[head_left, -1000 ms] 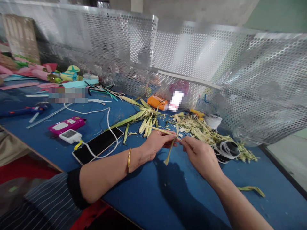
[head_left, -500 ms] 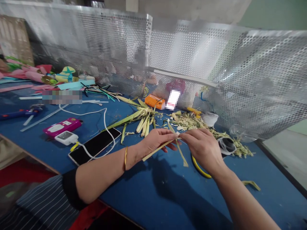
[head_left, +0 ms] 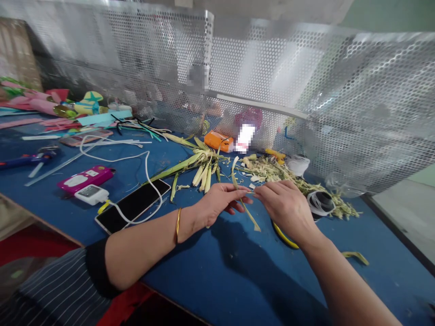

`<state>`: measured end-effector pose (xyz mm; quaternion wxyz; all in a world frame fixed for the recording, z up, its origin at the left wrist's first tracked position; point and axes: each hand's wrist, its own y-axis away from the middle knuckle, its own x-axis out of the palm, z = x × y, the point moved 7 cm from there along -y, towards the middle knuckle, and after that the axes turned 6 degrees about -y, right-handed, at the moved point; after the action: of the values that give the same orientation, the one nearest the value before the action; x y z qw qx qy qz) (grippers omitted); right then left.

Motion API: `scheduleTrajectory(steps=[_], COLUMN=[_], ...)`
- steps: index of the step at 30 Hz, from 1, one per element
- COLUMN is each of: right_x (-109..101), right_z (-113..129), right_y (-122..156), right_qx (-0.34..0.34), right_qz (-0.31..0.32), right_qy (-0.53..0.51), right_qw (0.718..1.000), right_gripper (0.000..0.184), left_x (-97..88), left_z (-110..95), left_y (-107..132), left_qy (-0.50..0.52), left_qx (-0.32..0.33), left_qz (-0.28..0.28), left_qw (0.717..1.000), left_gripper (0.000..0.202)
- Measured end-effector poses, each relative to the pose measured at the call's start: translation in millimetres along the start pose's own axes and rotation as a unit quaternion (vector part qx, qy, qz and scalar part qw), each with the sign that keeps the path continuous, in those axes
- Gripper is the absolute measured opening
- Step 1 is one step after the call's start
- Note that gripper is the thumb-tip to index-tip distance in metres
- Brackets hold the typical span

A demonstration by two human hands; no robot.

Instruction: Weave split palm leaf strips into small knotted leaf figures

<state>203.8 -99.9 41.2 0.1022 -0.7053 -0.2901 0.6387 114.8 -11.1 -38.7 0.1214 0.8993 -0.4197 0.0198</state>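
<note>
Over the blue table (head_left: 217, 267), my left hand (head_left: 219, 202) and my right hand (head_left: 287, 206) meet fingertip to fingertip. Both pinch a pale green leaf strip (head_left: 249, 219). One end of the strip hangs down toward the table below my fingers and another end curves up behind my left hand. A gold bangle (head_left: 177, 225) circles my left wrist. A yellow loop (head_left: 283, 237) lies on the table under my right hand.
A bundle of green and cream leaf strips (head_left: 200, 167) and a heap of trimmings (head_left: 282, 174) lie just beyond my hands. A phone (head_left: 134, 204) on a white cable, a white charger (head_left: 91, 194) and a pink device (head_left: 85, 175) lie left. Perforated metal screens (head_left: 306, 104) wall the back.
The strip has turned in my fingers: its long end, which stuck out low to the left, now curves up behind my left hand. Both hands stay pinched together at the same spot.
</note>
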Motion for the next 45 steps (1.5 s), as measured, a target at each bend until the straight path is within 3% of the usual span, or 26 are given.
scheduleTrajectory(steps=[2, 7, 11, 13, 15, 17, 19, 21, 22, 23, 26, 29, 34, 40, 45], right_x=[0.4, -2.4, -4.6, -5.3, -5.6, -6.2, -8.9, -11.7, -12.7, -13.4, -15.4, -16.3, -4.2, 10.5, 29.6], right_z=[-2.9, -10.0, -2.2, 2.9, 0.4, -14.7, -39.3, -61.0, -67.1, -69.7, -59.3, -34.0, -4.4, -1.3, -4.1], right_y=[0.5, 2.6, 1.5, -0.1, -0.9, 1.3, 9.6, 22.1, 26.6, 28.5, 20.3, 7.0, -0.2, 4.5, 9.4], right_qx=[0.001, 0.008, 0.006, 0.006, 0.039, 0.123, 0.233, 0.317, 0.339, 0.35, 0.313, 0.205, 0.114, 0.109, 0.157], right_qz=[0.004, 0.003, 0.002, 0.009, 0.014, -0.011, -0.101, -0.207, -0.239, -0.249, -0.199, -0.152, -0.11, -0.118, -0.136], right_qy=[0.012, 0.029, 0.028, -0.017, -0.123, -0.267, -0.397, -0.463, -0.468, -0.46, -0.396, -0.339, -0.218, -0.224, -0.354], right_qw=[1.0, 1.0, 1.0, 1.0, 0.992, 0.956, 0.882, 0.802, 0.78, 0.777, 0.84, 0.906, 0.963, 0.961, 0.912], right_gripper=[0.027, 0.03, 0.034, 0.035, 0.033, 0.032, 0.039, 0.042, 0.038, 0.032, 0.012, 0.009, 0.008, 0.013, 0.014], left_x=[-3.7, -1.6, -6.8, -11.4, -11.9, -7.6, -0.1, 6.7, 9.7, 11.8, 13.7, 14.3, 19.8, 19.2, 20.3], left_z=[-0.7, -1.3, -1.8, -2.8, -2.5, -1.9, -1.4, -1.9, -2.6, -3.6, -6.1, -4.9, -3.3, -3.4, -4.0], left_y=[-0.3, 0.0, -1.2, -3.0, -5.6, -7.0, -5.4, -1.5, 0.6, 2.4, 4.5, 4.3, 5.0, 4.6, 1.3], left_qy=[-0.007, 0.002, -0.03, -0.04, -0.011, 0.061, 0.142, 0.205, 0.23, 0.252, 0.292, 0.294, 0.293, 0.272, 0.234], left_qx=[-0.001, -0.017, 0.004, 0.019, 0.017, -0.006, -0.047, -0.086, -0.1, -0.106, -0.105, -0.107, -0.102, -0.094, -0.04], left_qz=[-0.022, -0.006, -0.037, -0.055, -0.038, 0.009, 0.063, 0.103, 0.119, 0.131, 0.14, 0.135, 0.157, 0.179, 0.179], left_qw=[1.0, 1.0, 0.999, 0.998, 0.999, 0.998, 0.987, 0.969, 0.961, 0.953, 0.94, 0.94, 0.938, 0.941, 0.955], left_gripper=[0.024, 0.021, 0.019, 0.017, 0.014, 0.012, 0.011, 0.011, 0.01, 0.01, 0.009, 0.009, 0.011, 0.016, 0.013])
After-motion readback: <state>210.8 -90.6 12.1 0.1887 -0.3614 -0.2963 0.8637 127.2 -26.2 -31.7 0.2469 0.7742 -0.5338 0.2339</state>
